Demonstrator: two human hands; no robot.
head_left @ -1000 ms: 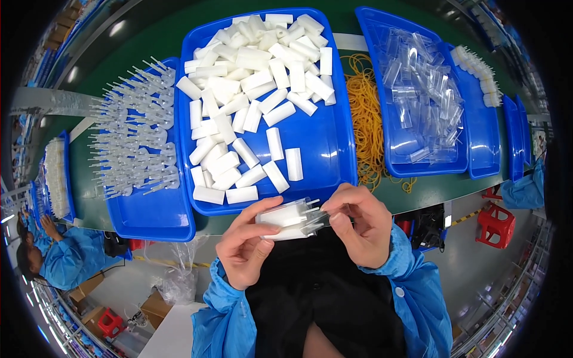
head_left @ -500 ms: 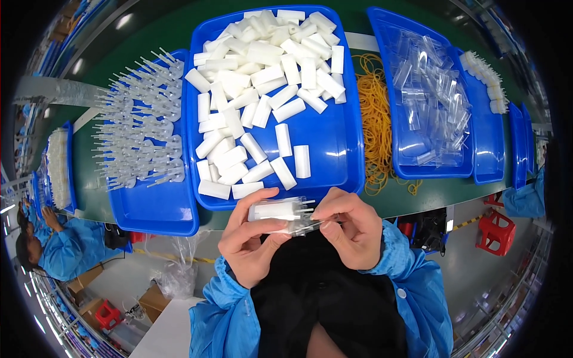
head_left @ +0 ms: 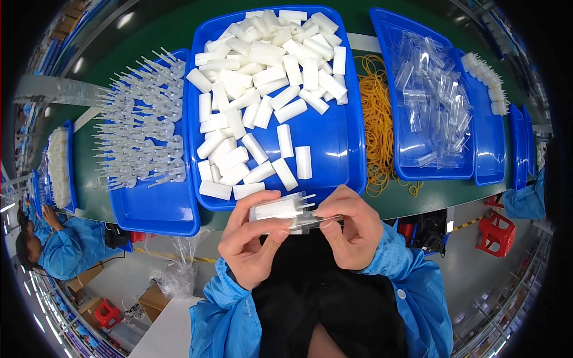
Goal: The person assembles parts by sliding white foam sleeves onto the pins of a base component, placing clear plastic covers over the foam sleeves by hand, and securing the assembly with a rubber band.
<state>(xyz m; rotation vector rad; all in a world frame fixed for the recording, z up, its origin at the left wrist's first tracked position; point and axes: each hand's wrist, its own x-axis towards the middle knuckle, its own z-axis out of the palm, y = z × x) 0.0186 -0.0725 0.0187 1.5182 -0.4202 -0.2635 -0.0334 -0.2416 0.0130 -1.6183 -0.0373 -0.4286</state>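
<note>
Close to my body, in front of the middle tray's near edge, my left hand is closed around a white block partly covered by clear plastic. Thin white stems stick out of its right end. With thumb and fingertips pinched together, my right hand grips the edge of a clear plastic piece at that same end. How far the plastic reaches around the block is hard to make out. Beyond my hands lies a blue tray heaped with white blocks.
On the left, a blue tray holds rows of white stemmed parts. Yellow rubber bands lie right of the middle tray, beside a tray of clear plastic sleeves. A co-worker in blue sits at far left.
My right fingertips have shifted slightly up and right, still pinching the clear plastic. The white block in my left hand has barely turned.
</note>
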